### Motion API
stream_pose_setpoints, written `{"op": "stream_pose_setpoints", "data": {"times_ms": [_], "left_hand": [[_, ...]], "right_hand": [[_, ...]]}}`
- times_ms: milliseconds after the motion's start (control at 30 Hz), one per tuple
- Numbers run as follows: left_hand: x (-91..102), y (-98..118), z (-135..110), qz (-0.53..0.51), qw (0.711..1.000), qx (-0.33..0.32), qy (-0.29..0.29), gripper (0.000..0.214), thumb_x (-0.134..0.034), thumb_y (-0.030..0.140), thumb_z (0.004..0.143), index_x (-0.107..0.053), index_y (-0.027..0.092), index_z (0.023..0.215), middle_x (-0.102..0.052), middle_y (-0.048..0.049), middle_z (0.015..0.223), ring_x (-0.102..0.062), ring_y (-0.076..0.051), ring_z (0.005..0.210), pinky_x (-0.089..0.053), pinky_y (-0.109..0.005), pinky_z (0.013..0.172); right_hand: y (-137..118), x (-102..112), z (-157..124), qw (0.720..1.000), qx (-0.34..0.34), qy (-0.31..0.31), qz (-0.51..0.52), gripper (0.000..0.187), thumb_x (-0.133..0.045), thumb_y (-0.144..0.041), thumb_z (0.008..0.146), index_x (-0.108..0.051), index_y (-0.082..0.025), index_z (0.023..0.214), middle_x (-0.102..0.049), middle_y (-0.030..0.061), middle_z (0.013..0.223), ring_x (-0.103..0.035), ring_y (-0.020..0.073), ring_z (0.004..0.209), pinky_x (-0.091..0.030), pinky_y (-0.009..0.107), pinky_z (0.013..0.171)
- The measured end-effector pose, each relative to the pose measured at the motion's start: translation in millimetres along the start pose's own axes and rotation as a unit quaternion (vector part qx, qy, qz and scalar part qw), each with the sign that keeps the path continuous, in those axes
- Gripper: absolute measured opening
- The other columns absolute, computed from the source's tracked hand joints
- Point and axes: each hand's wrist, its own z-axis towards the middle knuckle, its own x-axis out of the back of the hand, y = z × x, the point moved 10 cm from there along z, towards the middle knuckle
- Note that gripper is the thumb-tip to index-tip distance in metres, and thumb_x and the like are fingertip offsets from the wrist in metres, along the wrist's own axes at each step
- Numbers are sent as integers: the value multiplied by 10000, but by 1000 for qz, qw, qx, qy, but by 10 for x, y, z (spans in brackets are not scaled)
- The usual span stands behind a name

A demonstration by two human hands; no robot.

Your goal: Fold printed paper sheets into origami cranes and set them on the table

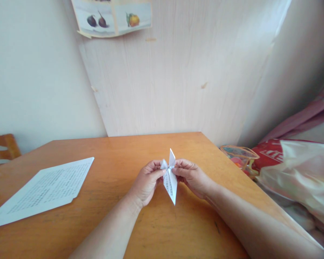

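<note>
The two arms come in from the near edge, the left arm and the right arm both slanting in toward the middle. A folded paper is right between the fingers of both hands. One long point of it, with rows of small printed marks, sticks out from the fingertips toward the person, and another point sticks up on the far side. A small flap pokes up by the left fingers. The left hand is pinching the paper's left side, with its thumb on the near face and its other fingers curled behind. The right hand is pinching the right side in much the same way, and the two thumbs nearly face each other. I can't tell if the hands rest on the brown table under them. Well to the left of the fingers lie flat printed sheets. Well to the right of the fingers, past the table's edge, is a cloudy plastic bag; what is in it is hard to see. Next to it is a see-through holder with an orange rim and some red stuff inside, and a red bag with white marks. Far to the left of the fingers is a wooden chair. Straight past the fingers stands a pale board, with fruit pictures up high.
</note>
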Motion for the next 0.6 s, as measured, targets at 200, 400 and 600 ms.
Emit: {"op": "stream_pose_setpoints", "data": {"times_ms": [200, 400, 600], "left_hand": [[-5, 11, -15, -6, 1000, -1, -8, 165, -825, 244, 713, -693, 178, 786, -692, -15, 745, -591, -142, 712, -434, -271, 708], [3, 12, -27, 5, 1000, -3, 0, 170, -834, 263, 696, -700, 179, 759, -686, -15, 715, -591, -153, 709, -423, -277, 703], [-11, 25, -43, 44, 999, -2, 9, 145, -809, 263, 713, -698, 175, 742, -686, -20, 702, -587, -155, 681, -431, -280, 685]], "right_hand": [[23, 31, 3, 1000, -10, 8, 0, 149, -812, -279, 741, -699, -201, 798, -642, -12, 708, -548, 134, 650, -383, 277, 631], [-9, -19, -23, 1000, -25, -3, 9, 113, -688, -298, 792, -702, -188, 815, -667, 22, 715, -569, 152, 633, -415, 294, 628], [55, -48, -10, 997, -62, -25, 28, 281, -562, -412, 865, -680, -166, 798, -665, 55, 732, -582, 168, 647, -435, 297, 616]]}}
